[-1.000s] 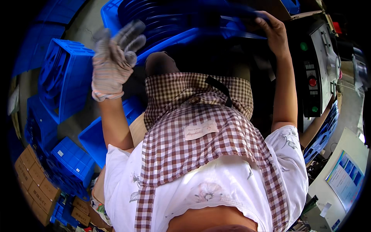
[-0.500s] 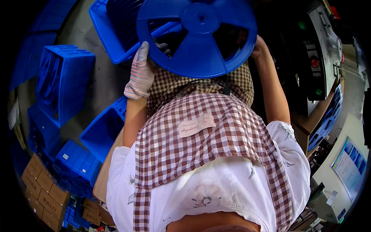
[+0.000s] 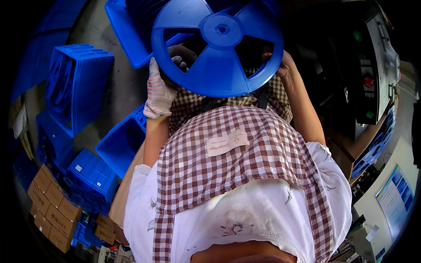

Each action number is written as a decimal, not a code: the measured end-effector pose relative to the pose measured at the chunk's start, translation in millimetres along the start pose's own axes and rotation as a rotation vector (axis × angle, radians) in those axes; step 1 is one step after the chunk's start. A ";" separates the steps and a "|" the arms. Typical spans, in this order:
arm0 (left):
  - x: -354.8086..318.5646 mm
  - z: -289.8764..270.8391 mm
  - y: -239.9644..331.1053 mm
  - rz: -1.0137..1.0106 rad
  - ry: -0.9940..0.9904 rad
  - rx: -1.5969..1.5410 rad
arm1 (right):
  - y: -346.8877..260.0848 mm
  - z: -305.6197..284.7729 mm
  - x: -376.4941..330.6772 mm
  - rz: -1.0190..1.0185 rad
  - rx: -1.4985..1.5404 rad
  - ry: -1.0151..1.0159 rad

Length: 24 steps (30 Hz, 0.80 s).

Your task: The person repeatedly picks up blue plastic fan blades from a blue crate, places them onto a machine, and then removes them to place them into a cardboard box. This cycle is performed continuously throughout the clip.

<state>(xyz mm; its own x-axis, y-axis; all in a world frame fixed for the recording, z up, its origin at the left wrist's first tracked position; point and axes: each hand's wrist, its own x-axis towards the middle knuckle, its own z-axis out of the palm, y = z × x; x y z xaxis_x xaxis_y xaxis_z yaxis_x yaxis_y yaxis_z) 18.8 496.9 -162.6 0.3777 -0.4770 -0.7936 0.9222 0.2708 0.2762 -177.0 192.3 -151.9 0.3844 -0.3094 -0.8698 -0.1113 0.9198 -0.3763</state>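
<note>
I hold a large blue plastic reel with a round hub and wide spokes flat in front of my chest, over my checked apron. My left hand, in a striped knit glove, grips the reel's left rim, fingers showing through a cut-out. My bare right hand grips the right rim, mostly hidden behind the reel.
Blue plastic crates stand on the grey floor at left, lower left and behind the reel. Brown cardboard boxes are stacked at bottom left. A machine panel with red and green buttons is at right, more blue reels below it.
A second ago my left hand was raised and free while my right reached into the crate; since then both hands have taken the reel and drawn it closer to my chest.
</note>
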 end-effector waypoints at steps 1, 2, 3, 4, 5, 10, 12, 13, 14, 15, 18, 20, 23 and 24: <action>0.5 0.1 0.3 -0.010 0.017 -0.011 | 0.1 1.6 1.1 -0.007 -0.018 0.005; 1.1 -0.1 0.9 -0.019 0.034 -0.022 | 0.1 3.3 2.2 -0.013 -0.038 0.008; 3.1 -3.1 0.9 -0.002 0.012 -0.032 | -0.8 4.2 3.9 -0.013 -0.046 0.000; 6.2 -9.1 -1.9 0.017 -0.010 -0.042 | -3.1 3.2 4.7 -0.013 -0.055 -0.009; 8.3 -14.1 -3.5 0.035 -0.032 -0.052 | -4.6 4.0 5.4 -0.014 -0.064 -0.018; 13.0 -23.6 -8.4 0.136 -0.150 0.017 | -15.1 34.1 -11.6 -0.229 -0.304 0.097; 22.5 -30.4 -14.5 0.161 -0.175 0.060 | -24.5 58.9 -26.2 -0.354 -0.466 0.218; 27.1 -30.0 -18.2 0.210 -0.147 0.052 | -42.6 50.0 -23.9 -0.413 -0.531 0.117; 30.0 -29.2 -18.3 0.209 -0.175 0.085 | -67.2 44.1 -21.9 -0.473 -0.551 0.058; 25.4 -14.9 -12.1 0.210 -0.200 0.117 | -97.6 30.9 -18.9 -0.500 -0.454 -0.023; 26.3 -2.9 -3.0 0.268 -0.170 0.315 | -142.8 93.6 -68.1 -0.856 -0.850 -0.203; 30.2 -0.8 -1.2 0.338 -0.176 0.436 | -157.4 138.6 -87.4 -0.983 -0.941 -0.270; 30.3 6.2 -3.6 0.448 -0.151 0.513 | -181.5 180.2 -85.9 -1.254 -1.504 -0.271; 35.3 4.4 -5.6 0.557 -0.156 0.588 | -183.1 196.8 -79.9 -1.327 -1.690 -0.304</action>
<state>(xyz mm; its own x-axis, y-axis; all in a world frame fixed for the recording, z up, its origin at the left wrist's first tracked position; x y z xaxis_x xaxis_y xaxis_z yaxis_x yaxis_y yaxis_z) 27.3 474.9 -189.8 0.7596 -0.5249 -0.3840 0.4729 0.0406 0.8802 -7.0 96.1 49.3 0.9736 -0.2183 0.0661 -0.1471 -0.8225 -0.5493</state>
